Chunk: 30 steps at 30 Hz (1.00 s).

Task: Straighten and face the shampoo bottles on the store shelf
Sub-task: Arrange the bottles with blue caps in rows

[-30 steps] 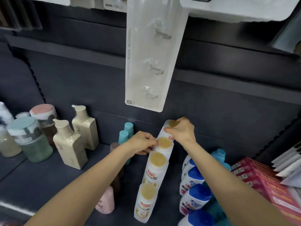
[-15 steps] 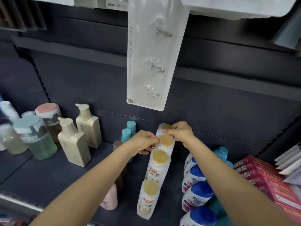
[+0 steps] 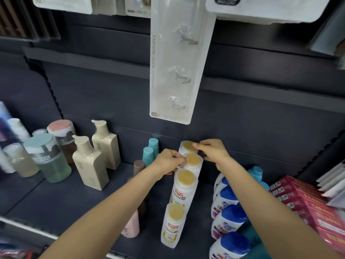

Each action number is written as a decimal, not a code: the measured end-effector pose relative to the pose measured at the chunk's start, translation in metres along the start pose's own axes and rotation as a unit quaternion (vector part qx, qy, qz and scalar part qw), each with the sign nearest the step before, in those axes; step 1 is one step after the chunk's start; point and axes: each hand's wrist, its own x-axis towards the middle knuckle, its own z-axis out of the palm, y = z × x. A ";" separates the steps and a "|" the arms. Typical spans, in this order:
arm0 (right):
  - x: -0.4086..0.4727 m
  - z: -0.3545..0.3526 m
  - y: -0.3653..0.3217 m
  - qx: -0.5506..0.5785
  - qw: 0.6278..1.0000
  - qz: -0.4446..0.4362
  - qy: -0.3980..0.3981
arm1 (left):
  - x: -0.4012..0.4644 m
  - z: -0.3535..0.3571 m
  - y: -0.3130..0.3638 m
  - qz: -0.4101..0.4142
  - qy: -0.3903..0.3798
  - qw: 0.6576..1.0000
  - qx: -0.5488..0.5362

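Fingers [image 3: 180, 159] of the left hand [image 3: 168, 161] pinch the second-rearmost gold-capped bottle [image 3: 193, 160]; right hand [image 3: 212, 149] fingers curl on the rearmost bottle [image 3: 188, 146], touching its cap. Both stand upright in one file running from the shelf [image 3: 74, 199] front edge to its back edge, each hand nearest its own bottle.

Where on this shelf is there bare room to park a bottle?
Bare shelf lies in front of the cream pump bottles, left of the brown bottle. It is crowded from the gold-capped row, where left hand and right hand work, to the blue-capped bottles.
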 end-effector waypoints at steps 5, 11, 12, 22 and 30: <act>-0.020 -0.039 0.021 -0.055 0.992 -0.080 0.085 | 0.001 0.008 0.004 0.133 0.135 0.977 0.102; -0.032 -0.071 0.058 -0.206 0.971 -0.084 0.090 | -0.003 0.021 0.018 0.234 0.136 0.912 0.308; -0.033 -0.074 0.062 -0.222 0.969 -0.075 0.082 | -0.001 0.022 0.019 0.230 0.125 0.905 0.335; -0.005 -0.074 0.074 -0.259 0.963 -0.013 0.074 | 0.007 0.025 0.020 0.191 0.071 0.902 0.381; 0.001 -0.078 0.076 -0.237 0.969 -0.038 0.055 | 0.005 0.026 0.022 0.195 0.070 0.898 0.389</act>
